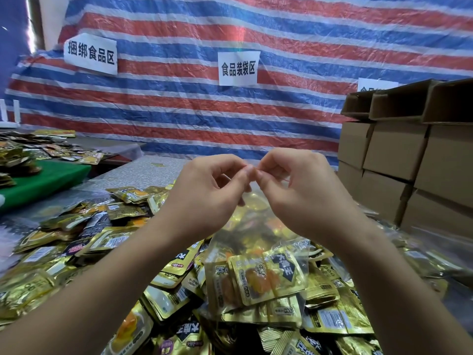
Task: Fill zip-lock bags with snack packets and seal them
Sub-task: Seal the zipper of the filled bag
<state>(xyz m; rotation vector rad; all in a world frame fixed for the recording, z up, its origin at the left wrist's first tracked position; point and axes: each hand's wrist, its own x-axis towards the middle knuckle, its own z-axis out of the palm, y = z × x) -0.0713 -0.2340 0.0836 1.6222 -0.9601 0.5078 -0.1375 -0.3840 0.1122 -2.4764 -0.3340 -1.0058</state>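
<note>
— Zip-lock bag [256, 242]: how far along?
— Filled with snack packets [266, 278], hanging above the heap at the counter's near edge. Left hand [204, 190] and right hand [302, 190] both pinch its top strip at mid-seam.
— So the sealing looks unfinished?
— Likely; loose packets [76, 242] remain for more bags.

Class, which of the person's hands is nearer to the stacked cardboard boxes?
Right. The right hand pinches the zip-lock bag top on the side toward the cardboard boxes; the left hand pinches it farther from them.

Both hands [252, 190] raised, fingertips pinched.
</note>
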